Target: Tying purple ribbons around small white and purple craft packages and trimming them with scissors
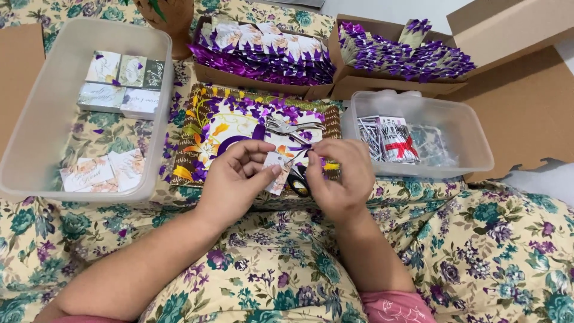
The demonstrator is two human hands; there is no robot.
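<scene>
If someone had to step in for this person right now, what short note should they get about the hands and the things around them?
Left hand pinches a small white tag. Right hand meets it at the tag's edge, fingers closed on it. Black-handled scissors lie beneath, a metal punch just beyond on the purple-strewn tray. Left bin holds card stacks; right bin holds small packets. Two cardboard boxes behind are filled with purple pieces. How many tags remain cannot be told.

One head-worn view looks steeply down; close over the lap; facing forward toward the boxes (335, 57).
</scene>
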